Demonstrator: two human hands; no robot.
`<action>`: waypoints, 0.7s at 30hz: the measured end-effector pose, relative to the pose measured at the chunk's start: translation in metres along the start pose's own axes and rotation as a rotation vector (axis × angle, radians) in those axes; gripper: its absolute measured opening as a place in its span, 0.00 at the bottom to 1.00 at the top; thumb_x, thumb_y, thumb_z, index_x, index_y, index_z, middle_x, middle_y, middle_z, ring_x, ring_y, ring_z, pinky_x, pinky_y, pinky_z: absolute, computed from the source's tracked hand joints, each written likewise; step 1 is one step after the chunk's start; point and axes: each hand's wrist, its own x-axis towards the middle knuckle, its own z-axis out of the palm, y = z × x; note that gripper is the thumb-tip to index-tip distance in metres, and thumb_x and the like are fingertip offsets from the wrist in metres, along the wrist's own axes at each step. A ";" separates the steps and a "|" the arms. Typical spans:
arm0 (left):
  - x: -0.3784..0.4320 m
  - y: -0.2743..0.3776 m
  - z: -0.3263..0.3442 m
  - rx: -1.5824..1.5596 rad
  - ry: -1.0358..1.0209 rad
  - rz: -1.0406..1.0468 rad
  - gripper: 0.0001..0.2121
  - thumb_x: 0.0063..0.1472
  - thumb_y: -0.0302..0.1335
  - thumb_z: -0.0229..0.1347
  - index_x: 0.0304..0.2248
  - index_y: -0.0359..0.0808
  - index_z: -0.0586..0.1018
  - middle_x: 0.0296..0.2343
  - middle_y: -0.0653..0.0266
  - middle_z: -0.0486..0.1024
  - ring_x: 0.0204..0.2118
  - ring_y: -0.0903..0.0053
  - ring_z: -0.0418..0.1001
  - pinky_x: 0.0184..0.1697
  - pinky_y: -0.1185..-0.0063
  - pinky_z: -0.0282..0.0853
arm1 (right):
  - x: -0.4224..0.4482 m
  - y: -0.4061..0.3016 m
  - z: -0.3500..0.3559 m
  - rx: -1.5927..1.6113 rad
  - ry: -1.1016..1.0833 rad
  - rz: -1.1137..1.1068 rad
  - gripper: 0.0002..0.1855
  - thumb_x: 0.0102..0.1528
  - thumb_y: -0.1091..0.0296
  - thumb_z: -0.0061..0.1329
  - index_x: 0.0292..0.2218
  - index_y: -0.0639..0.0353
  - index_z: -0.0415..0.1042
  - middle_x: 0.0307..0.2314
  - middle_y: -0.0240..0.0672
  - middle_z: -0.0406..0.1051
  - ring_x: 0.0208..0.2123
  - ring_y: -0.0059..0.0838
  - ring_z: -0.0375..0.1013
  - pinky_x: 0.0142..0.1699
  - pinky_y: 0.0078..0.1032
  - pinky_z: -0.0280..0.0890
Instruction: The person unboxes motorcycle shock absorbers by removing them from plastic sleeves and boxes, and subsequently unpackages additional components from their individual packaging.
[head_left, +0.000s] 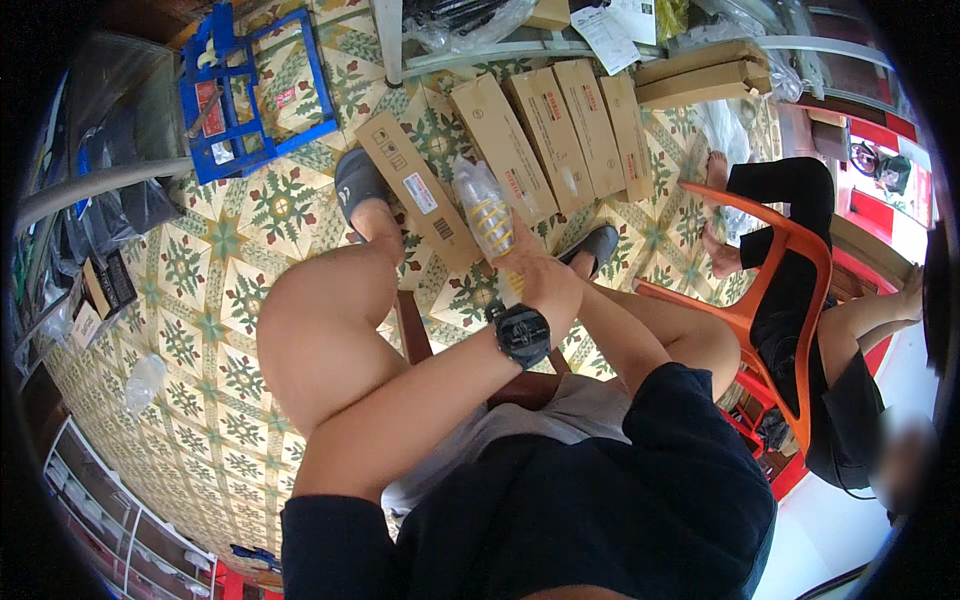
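Note:
A plastic-wrapped shock absorber with a yellow coil spring slants between my knees, its wrapped end pointing away from me. My left hand, with a black watch at the wrist, is closed around its near part. My right forearm reaches to the same spot; the right hand is mostly hidden behind the left, so its grip cannot be made out. Just left of the shock absorber, a long cardboard box with a white label lies on the tiled floor. Several similar boxes lie side by side beyond it.
A blue metal frame stands at the upper left. Glass cases edge the floor ahead. At right, another person sits on an orange chair. Crumpled clear plastic lies at left; more boxes are at the upper right.

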 end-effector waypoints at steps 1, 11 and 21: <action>0.002 -0.003 0.004 0.004 0.010 -0.010 0.12 0.48 0.28 0.56 0.34 0.34 0.78 0.30 0.59 0.77 0.33 0.69 0.77 0.33 0.73 0.70 | -0.003 -0.003 -0.012 0.096 -0.114 0.066 0.49 0.38 0.70 0.58 0.58 0.65 0.46 0.43 0.48 0.63 0.45 0.43 0.66 0.49 0.37 0.64; 0.004 -0.061 0.006 -0.268 -0.116 -0.075 0.10 0.44 0.28 0.57 0.27 0.31 0.81 0.29 0.49 0.77 0.33 0.60 0.77 0.34 0.68 0.72 | -0.093 -0.056 -0.163 0.761 -0.207 0.335 0.32 0.44 0.74 0.54 0.50 0.62 0.59 0.34 0.36 0.69 0.36 0.31 0.71 0.43 0.30 0.68; 0.004 -0.101 0.121 0.135 -0.086 -0.020 0.25 0.47 0.30 0.55 0.48 0.37 0.70 0.35 0.51 0.74 0.41 0.59 0.73 0.35 0.66 0.71 | -0.164 -0.073 -0.194 1.296 -0.080 0.323 0.23 0.45 0.71 0.54 0.43 0.61 0.64 0.29 0.35 0.68 0.28 0.27 0.71 0.32 0.27 0.69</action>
